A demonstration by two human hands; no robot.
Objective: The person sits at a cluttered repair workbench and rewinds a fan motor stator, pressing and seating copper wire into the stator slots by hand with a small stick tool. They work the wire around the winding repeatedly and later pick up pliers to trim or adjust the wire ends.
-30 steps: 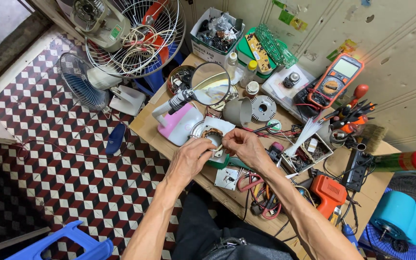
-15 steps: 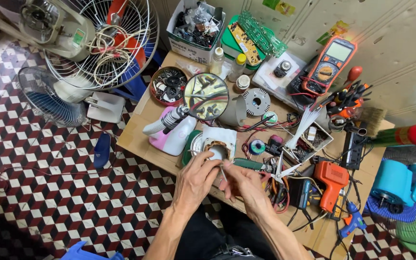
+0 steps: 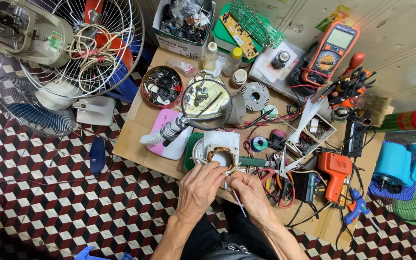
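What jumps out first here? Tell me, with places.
At the bench's near edge, the left hand and right hand work together at a copper-wound motor coil lying on a white sheet. Just behind it a round magnifier leans over the clutter. An orange multimeter lies at the far right, and a caged fan stands far left.

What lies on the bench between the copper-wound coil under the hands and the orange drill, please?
In the head view, scissors and green-handled pliers lie between the coil and the drill.

Single head view – looks steeply down from above onto cluttered workbench, moderate distance – checkered floor left.
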